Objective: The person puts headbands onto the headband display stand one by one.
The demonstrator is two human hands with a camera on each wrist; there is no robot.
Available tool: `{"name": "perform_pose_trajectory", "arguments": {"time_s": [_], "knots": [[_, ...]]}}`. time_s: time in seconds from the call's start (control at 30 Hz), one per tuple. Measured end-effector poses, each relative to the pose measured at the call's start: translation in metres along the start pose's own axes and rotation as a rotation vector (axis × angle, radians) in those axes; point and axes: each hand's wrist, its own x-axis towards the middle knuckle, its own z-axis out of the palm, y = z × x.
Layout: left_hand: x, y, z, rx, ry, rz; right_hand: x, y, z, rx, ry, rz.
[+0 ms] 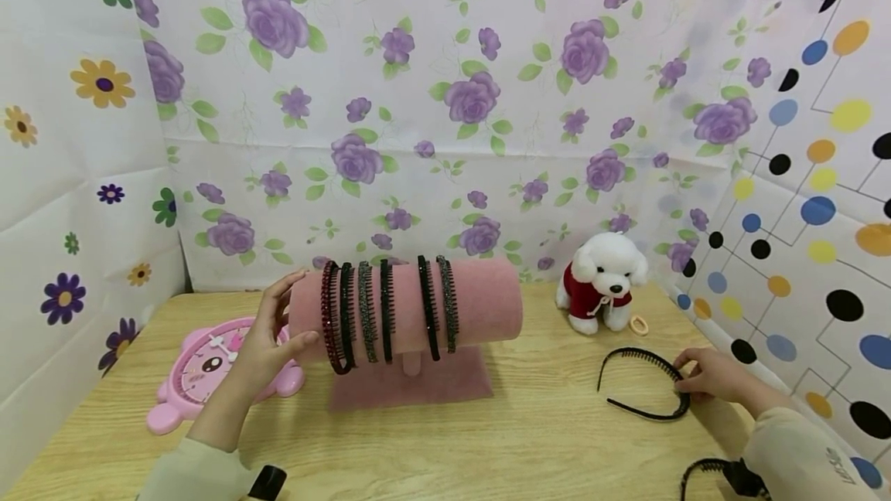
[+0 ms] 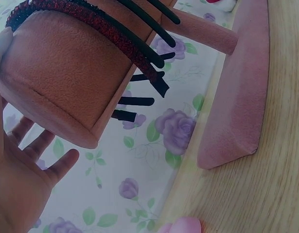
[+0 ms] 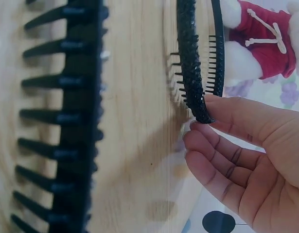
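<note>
A pink velvety headband stand (image 1: 487,304) carries several toothed headbands round its roll, one dark red and glittery (image 1: 329,315), the others black or grey. My left hand (image 1: 267,339) holds the roll's left end, thumb in front and fingers behind; in the left wrist view some fingers (image 2: 37,145) spread away from the end. At the right, my right hand (image 1: 713,376) pinches a black toothed headband (image 1: 647,414) between thumb and fingers. The right wrist view shows the thumb and fingertips on this glittery band (image 3: 190,63). Another black headband (image 1: 706,464) lies by the right sleeve.
Left of the stand lies a pink cartoon clock (image 1: 209,366). A white toy dog (image 1: 605,284) in a red top sits at the back right, a small tan ring (image 1: 639,325) beside it. Patterned sheets (image 1: 431,60) enclose the wooden table (image 1: 543,439) on three sides.
</note>
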Motion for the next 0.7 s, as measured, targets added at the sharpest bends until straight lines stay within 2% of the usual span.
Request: {"name": "perform_pose_trajectory", "arguments": {"time_s": [0.2, 0.4, 0.7], "knots": [[0.0, 0.0, 0.0, -0.004, 0.001, -0.004, -0.002, -0.002, -0.002, 0.027, 0.021, -0.022], [-0.001, -0.001, 0.0, -0.023, 0.007, 0.023, -0.004, -0.007, -0.007, 0.024, 0.066, -0.021], [0.0, -0.001, 0.0, -0.032, 0.005, 0.022, -0.009, -0.015, -0.014, 0.134, 0.079, 0.001]]}}
